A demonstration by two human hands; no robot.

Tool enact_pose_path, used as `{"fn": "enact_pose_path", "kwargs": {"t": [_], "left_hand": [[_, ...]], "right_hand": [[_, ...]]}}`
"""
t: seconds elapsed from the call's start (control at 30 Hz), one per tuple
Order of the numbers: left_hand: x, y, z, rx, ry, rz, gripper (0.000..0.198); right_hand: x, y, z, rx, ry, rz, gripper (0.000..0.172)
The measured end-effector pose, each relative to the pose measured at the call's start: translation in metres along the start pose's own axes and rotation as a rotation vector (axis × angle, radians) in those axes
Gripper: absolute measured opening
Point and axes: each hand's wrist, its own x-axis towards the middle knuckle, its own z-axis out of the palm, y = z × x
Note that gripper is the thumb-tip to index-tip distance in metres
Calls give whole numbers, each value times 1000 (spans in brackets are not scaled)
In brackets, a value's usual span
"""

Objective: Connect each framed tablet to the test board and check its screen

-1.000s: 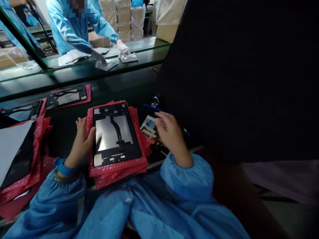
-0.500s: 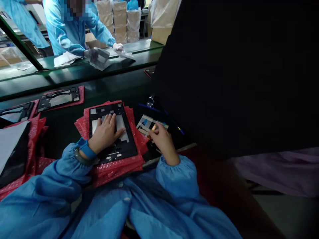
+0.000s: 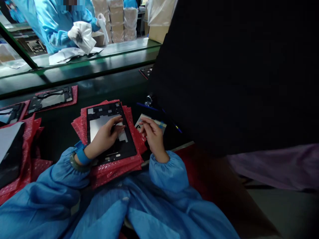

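Head view
- Left hand (image 3: 103,135) spread flat on black tablet frame (image 3: 99,111), which lies on red bubble bags (image 3: 116,171), 12 o'clock on worktop (image 3: 82,83)
- Right hand (image 3: 153,136) pressed together at label sheet (image 3: 152,121), 3 o'clock of frame; pinch cannot be told

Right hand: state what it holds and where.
The right hand pinches at the left corner of a label sheet; whether it grips cannot be told.

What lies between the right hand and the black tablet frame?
In the head view, a strip of red bubble wrap separates the right hand from the black tablet frame.
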Motion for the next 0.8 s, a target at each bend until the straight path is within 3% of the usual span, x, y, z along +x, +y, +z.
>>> {"fn": "enact_pose_path", "kwargs": {"t": [0.17,0.4,0.57,0.8], "left_hand": [[2,3,0,-267,9,-136,39],[-1,7,-2,-255,-32,-129,41],[-2,12,0,-230,-54,-137,34],[-2,14,3,-248,-44,-143,25]], "right_hand": [[-4,-3,0,-93,-49,-69,28],[-12,-14,-2,-253,-83,-178,34],[-16,-22,2,-89,-163,-32,29],[-23,-25,14,83,-77,71,26]]}}
